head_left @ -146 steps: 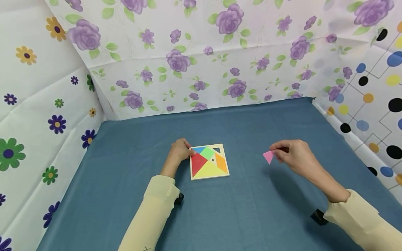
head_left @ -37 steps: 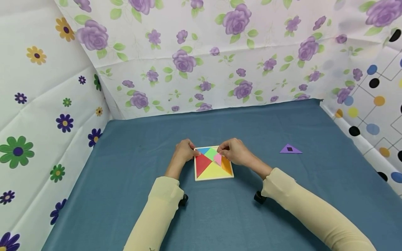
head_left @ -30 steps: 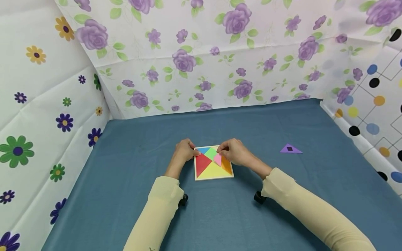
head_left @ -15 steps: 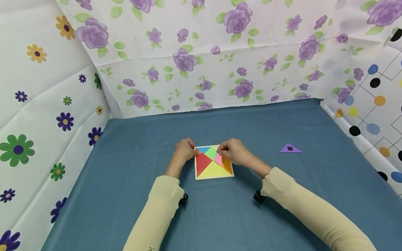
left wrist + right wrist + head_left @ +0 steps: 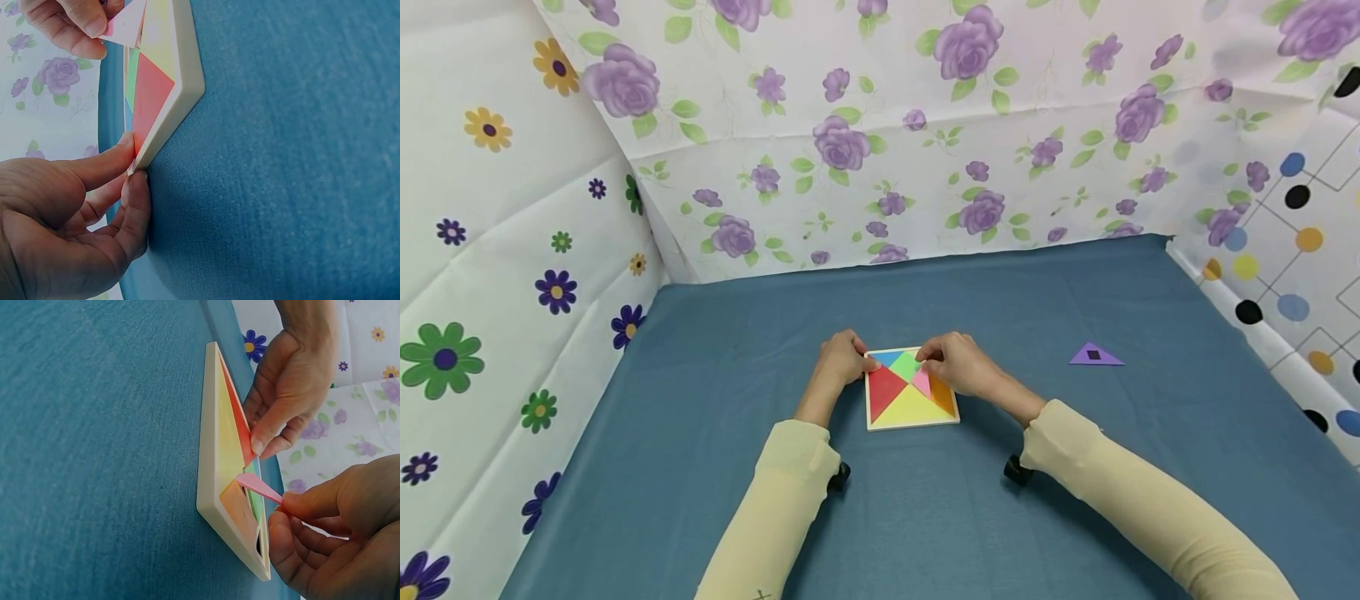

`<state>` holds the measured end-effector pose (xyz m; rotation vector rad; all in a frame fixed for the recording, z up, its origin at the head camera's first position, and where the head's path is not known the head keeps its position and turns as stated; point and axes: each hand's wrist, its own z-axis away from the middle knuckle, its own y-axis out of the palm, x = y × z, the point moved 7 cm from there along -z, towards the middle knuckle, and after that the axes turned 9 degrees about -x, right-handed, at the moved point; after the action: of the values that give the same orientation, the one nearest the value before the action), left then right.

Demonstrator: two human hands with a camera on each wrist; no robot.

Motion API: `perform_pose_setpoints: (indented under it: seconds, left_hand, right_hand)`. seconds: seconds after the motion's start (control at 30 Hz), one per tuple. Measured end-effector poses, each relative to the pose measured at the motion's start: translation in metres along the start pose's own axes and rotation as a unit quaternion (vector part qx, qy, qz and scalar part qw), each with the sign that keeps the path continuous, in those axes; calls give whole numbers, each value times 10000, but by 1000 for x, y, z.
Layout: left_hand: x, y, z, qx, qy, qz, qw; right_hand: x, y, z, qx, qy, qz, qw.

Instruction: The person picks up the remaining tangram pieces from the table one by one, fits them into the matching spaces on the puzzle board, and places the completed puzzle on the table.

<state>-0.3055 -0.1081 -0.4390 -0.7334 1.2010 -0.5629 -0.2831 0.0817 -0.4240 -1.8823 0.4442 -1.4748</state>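
Observation:
A square wooden tangram tray (image 5: 913, 427) lies on the blue cloth, with red, yellow, green, blue and orange pieces set in it. My left hand (image 5: 841, 358) grips its far left corner, thumb on top by the red piece (image 5: 151, 94) and fingers at the edge. Between thumb and fingertips, my right hand (image 5: 958, 362) pinches a pink triangle piece (image 5: 259, 487). That piece is tilted over the tray, its lower tip at the gap between the yellow, green and orange pieces (image 5: 239, 507). From the head, the right hand covers the tray's far right corner.
A purple triangle piece (image 5: 1093, 357) with a dark square mark lies on the blue cloth (image 5: 925, 508), right of the tray. Flowered sheets (image 5: 760, 125) hang behind and at the left; a dotted sheet (image 5: 1285, 275) stands at the right.
Since the earliest frame, my right hand has brought the pink triangle leftward from over the cloth to the tray, and the purple triangle has come into view. In the last second both hands barely move.

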Motion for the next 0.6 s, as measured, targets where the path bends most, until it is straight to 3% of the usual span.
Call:
perform_pose_setpoints:
  seconds: [0.6]
  left_hand:
    - [1, 0, -1, 31, -77, 25, 10000]
  right_hand:
    - [0, 3, 0, -206, -133, -50, 9997]
